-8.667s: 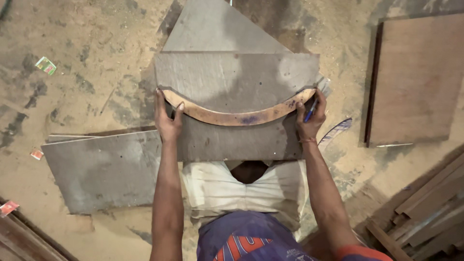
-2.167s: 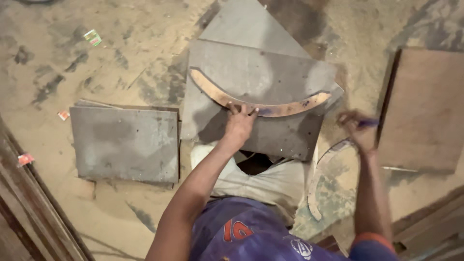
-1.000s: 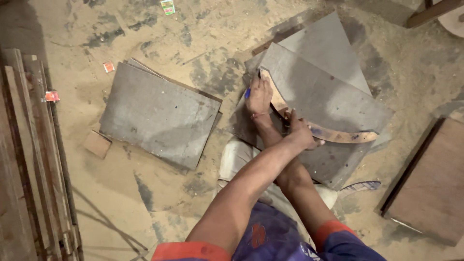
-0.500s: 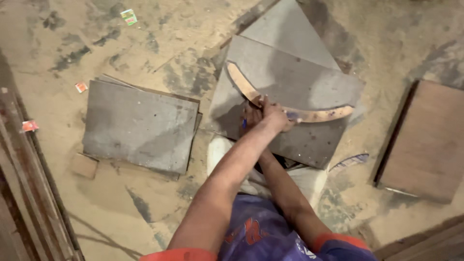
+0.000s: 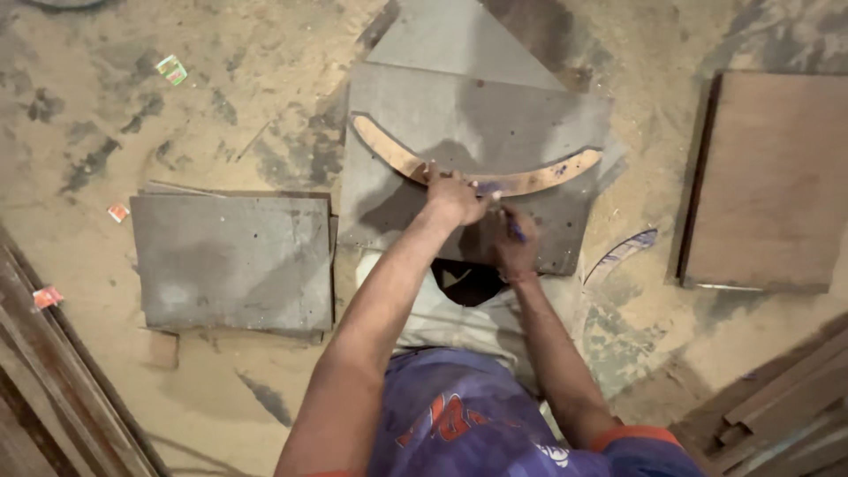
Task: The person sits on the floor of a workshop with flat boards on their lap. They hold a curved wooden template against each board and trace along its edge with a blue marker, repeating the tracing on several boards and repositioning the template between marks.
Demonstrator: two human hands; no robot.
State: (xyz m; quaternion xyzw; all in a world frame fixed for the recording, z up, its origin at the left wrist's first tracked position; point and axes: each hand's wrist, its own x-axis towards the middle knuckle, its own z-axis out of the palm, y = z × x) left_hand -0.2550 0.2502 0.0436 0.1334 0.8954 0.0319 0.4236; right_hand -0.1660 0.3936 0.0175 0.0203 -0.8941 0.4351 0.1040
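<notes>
While sawdust covers the whole workshop floor [image 5: 221,97] in a soft tan layer, flat boards lie spread on it so each face stays open to work on. Biggest near the hands is the grey board [image 5: 495,124], matt and scuffed, lying flat in front of the person. A second grey sheet [image 5: 231,261] rests to the left, apart from it, and a brown plywood panel [image 5: 764,181] lies well to the right. Stacked wooden strips [image 5: 777,415] fill the lower right corner.

On the grey board sits the curved wooden template [image 5: 481,181], a thin crescent of pale brown wood, ends turned upward. The left hand [image 5: 455,196] presses flat on its middle, fingers spread, apparently to keep it from sliding. Just beside and below it, the right hand [image 5: 505,243] closes in a narrow pinch around a blue pen [image 5: 514,231], tip near the template's lower edge, as if tracing the curve.
</notes>
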